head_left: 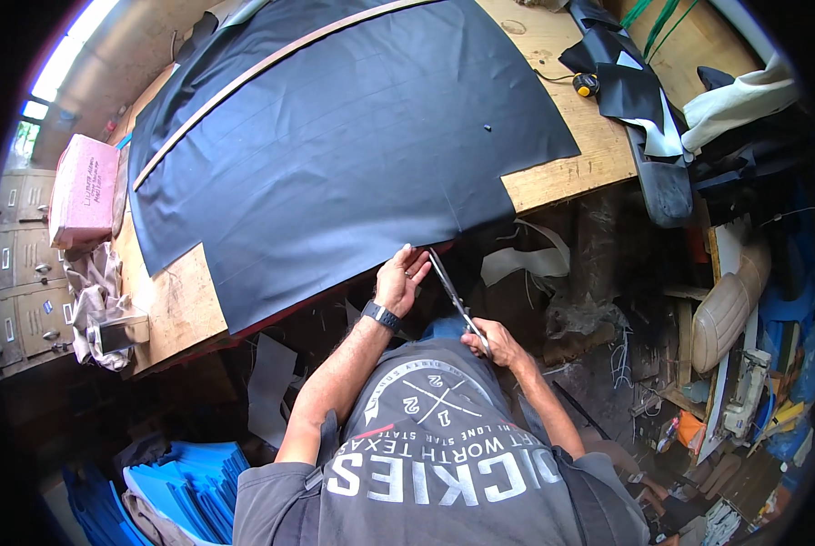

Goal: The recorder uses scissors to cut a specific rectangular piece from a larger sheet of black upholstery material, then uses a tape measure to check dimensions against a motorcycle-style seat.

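Smooth black leatherette sheet [344, 155], square-notched at its near corners, draped over a wooden worktop [594, 123] beneath a long, slim wooden strip [324, 35]. Right hand [496, 343]: grip wrapped round metal scissors [448, 287], tips at the sheet's near edge. Left hand [402, 281]: beside them, pinch indeterminable.

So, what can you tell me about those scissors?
The scissors are long and slim, with grey, metallic-looking blades. The right hand grips their handle end. They point forward, slanting left, with the tips beside the left hand at the near edge of the black sheet. Whether the tips touch it is unclear.
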The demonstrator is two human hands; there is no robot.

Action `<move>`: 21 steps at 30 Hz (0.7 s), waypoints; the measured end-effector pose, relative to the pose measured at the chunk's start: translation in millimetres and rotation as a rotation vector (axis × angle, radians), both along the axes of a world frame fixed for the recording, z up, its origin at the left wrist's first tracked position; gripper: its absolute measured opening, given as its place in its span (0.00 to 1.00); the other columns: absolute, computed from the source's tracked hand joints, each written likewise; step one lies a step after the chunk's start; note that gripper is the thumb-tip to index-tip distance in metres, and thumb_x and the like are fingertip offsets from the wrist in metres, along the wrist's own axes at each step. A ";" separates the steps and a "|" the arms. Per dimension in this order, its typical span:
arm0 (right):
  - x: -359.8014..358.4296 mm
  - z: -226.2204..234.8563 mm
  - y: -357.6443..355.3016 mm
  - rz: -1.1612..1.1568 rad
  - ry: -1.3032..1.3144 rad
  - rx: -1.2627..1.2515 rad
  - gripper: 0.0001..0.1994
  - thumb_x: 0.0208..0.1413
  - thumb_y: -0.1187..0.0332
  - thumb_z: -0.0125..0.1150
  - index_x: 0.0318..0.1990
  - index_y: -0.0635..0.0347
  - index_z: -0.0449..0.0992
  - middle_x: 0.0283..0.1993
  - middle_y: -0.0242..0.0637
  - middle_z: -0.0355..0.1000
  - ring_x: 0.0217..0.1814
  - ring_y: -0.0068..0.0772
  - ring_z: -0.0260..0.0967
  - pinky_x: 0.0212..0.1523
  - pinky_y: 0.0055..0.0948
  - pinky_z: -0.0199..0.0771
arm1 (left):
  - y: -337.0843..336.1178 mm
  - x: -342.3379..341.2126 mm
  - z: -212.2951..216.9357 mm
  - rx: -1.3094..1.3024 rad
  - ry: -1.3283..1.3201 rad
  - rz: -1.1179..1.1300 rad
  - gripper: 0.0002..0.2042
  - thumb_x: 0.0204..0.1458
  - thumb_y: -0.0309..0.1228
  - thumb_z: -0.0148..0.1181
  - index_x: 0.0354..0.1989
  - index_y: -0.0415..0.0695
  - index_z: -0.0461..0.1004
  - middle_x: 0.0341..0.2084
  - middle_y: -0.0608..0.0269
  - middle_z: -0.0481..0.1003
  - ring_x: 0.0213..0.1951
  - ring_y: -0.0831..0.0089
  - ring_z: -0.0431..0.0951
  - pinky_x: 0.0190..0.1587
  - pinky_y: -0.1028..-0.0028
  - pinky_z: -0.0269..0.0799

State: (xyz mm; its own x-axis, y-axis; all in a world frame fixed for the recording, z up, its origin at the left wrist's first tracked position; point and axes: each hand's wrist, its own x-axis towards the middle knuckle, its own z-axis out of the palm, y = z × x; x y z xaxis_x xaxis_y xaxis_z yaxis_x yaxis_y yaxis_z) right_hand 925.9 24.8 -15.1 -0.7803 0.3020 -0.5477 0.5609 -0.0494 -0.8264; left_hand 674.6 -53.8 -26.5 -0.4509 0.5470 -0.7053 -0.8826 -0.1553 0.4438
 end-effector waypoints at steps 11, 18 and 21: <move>-6.6 -31.0 25.1 -0.266 0.165 -0.286 0.22 0.61 0.45 0.61 0.32 0.58 0.71 0.24 0.27 0.67 0.23 0.15 0.62 0.26 0.18 0.66 | -5.6 -3.4 -15.4 -0.064 0.080 0.007 0.09 0.62 0.30 0.59 0.44 0.37 0.70 0.43 0.57 0.73 0.50 0.57 0.78 0.56 0.58 0.76; -2.6 -20.9 34.6 -0.255 0.069 -0.162 0.21 0.59 0.50 0.66 0.28 0.59 0.70 0.21 0.26 0.66 0.22 0.16 0.64 0.23 0.21 0.66 | -5.2 -1.9 -10.5 -0.134 0.134 -0.038 0.11 0.62 0.31 0.58 0.44 0.36 0.67 0.45 0.54 0.72 0.50 0.58 0.78 0.54 0.61 0.78; -2.5 -13.1 33.4 -0.268 0.072 -0.142 0.20 0.59 0.52 0.67 0.27 0.58 0.70 0.19 0.25 0.65 0.20 0.14 0.62 0.21 0.21 0.65 | -7.0 -2.9 -10.5 -0.129 0.152 -0.051 0.10 0.62 0.31 0.58 0.43 0.37 0.69 0.43 0.55 0.74 0.49 0.61 0.79 0.50 0.65 0.80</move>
State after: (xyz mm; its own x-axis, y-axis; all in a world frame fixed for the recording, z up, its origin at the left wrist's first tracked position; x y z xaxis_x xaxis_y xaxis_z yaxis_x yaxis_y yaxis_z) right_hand 923.4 58.2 -28.2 -0.7218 0.4262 -0.5452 0.4524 -0.3055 -0.8378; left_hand 671.7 -60.9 -37.0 -0.5318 0.4814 -0.6967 -0.8090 -0.0454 0.5861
